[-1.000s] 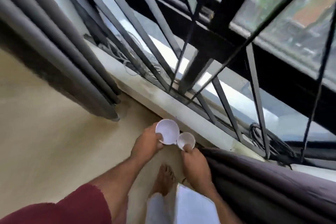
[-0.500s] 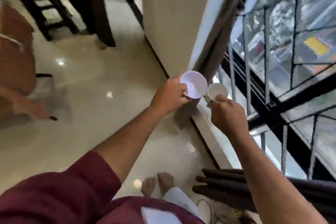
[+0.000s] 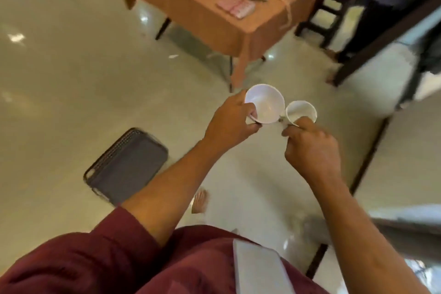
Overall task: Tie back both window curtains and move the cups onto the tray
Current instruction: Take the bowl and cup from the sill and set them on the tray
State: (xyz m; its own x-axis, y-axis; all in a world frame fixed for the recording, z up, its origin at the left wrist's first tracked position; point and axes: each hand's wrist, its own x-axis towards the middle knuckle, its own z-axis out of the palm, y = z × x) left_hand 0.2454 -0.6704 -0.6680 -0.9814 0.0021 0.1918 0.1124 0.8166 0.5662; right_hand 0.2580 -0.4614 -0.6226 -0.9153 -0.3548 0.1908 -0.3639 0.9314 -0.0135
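My left hand [image 3: 232, 120] grips a large white cup [image 3: 266, 105] by its handle, held out in front of me with its mouth tilted towards the camera. My right hand [image 3: 310, 148] pinches a smaller white cup [image 3: 301, 112] just to the right, the two rims almost touching. Both cups look empty. A dark grey tray [image 3: 128, 166] with a ribbed edge lies on the pale floor, below and to the left of my left forearm. Neither curtain can be seen clearly in this view.
An orange-covered table [image 3: 202, 0] with pink packets and small items stands ahead. A dark wooden stool [image 3: 327, 14] stands to its right, and a dark door frame [image 3: 372, 43] beyond. My bare foot [image 3: 200, 200] shows on the shiny floor [image 3: 59, 79].
I have turned away from the window into the room, still carrying both cups. The window bars and curtains have left the view; the tray and orange table have come into it.
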